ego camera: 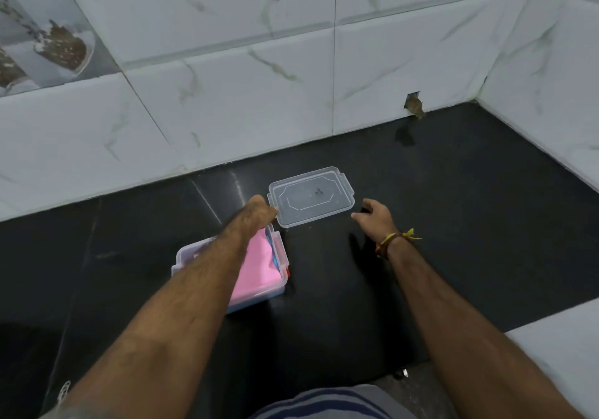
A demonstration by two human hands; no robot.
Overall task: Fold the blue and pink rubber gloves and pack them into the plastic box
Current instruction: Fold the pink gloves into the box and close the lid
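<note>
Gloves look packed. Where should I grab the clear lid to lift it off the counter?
Pinch the lid by its two short ends, one hand each side. It lies flat on the counter, with latch tabs there; left hand already touches one end, right hand is near the other.

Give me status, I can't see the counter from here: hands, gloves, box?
Left hand at the lid corner, right hand open beside it. Pink glove folded in the plastic box, blue barely showing. Lid off, nothing in the way.
</note>
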